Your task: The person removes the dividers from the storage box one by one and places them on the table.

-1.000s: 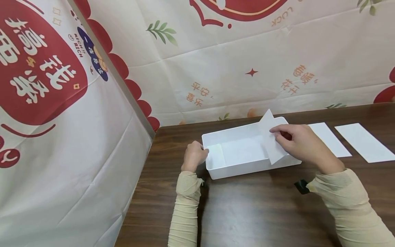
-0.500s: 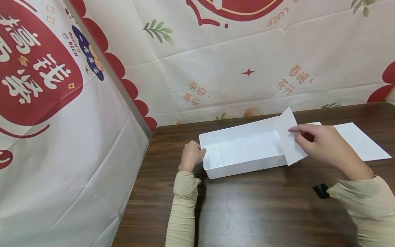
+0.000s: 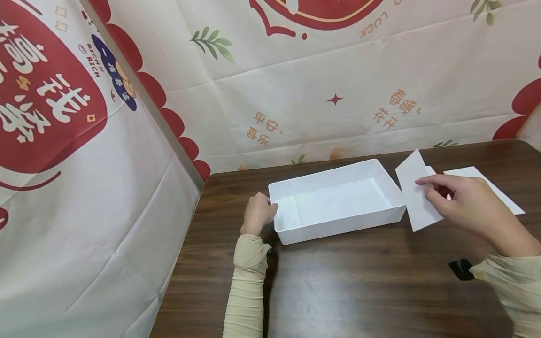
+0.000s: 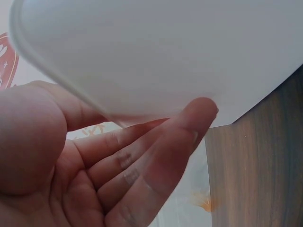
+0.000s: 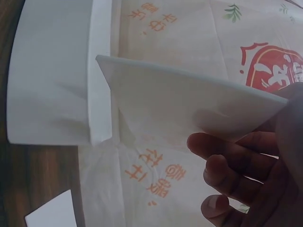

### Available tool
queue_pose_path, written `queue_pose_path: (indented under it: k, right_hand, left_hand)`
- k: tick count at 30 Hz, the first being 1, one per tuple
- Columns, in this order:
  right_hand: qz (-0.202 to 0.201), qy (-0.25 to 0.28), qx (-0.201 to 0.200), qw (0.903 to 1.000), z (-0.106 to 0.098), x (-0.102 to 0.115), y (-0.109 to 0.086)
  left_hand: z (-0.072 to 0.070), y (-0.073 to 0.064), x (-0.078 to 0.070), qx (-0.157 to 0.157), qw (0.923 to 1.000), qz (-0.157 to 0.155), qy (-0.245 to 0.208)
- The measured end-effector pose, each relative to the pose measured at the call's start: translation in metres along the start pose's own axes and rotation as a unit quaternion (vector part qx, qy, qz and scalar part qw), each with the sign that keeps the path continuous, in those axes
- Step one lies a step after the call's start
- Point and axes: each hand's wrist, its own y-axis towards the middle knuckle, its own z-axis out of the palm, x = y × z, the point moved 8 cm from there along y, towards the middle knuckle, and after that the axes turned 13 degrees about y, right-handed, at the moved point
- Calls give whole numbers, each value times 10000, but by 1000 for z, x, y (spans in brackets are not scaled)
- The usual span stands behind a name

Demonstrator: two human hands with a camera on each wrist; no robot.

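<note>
A shallow white rectangular box [image 3: 344, 226] sits on the brown table, its open side up. My left hand [image 3: 257, 213] grips its left end wall, thumb over the rim. In the left wrist view, thumb and index finger pinch that box wall [image 4: 142, 56]. My right hand [image 3: 475, 204] pinches a stiff white card [image 3: 412, 190] by its right side, thumb on one face and index finger on the other. The card stands tilted just beyond the box's right end. In the right wrist view, the card [image 5: 175, 94] overlaps the box's end, and the other fingers are loosely bent.
Another white card [image 3: 429, 170] lies mostly hidden behind the held one. Farther right, a white card [image 3: 503, 197] lies on the table [image 3: 338, 281], partly behind my right hand. A printed cloth [image 3: 296, 84] hangs along the table's back edge, another [image 3: 127, 188] on the left.
My right hand has carried the white card rightward, from over the box's right end to beside it. The left hand has kept its grip on the box; the view has shifted slightly right.
</note>
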Motion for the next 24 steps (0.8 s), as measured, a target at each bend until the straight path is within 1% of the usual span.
queue_pose_path:
  k: [4, 11, 15, 20, 24]
  right_hand:
    - [-34, -124, 32, 9999, -4, -7, -8]
    - [379, -377, 29, 9986, -17, -25, -24]
    - [508, -534, 56, 9973, -21, -33, -34]
    - [774, -755, 345, 9935, -17, -42, -46]
    - [966, -811, 584, 9903, -12, -47, -51]
  left_hand:
    - [-1, -1, 0, -67, 10000, 18, 24]
    - [-2, -2, -1, -68, 9999, 70, 41]
    - [-3, -3, -2, -113, 9999, 79, 77]
    - [-3, -4, -1, -117, 9998, 92, 96]
    - [-3, -4, -1, -152, 9997, 100, 132]
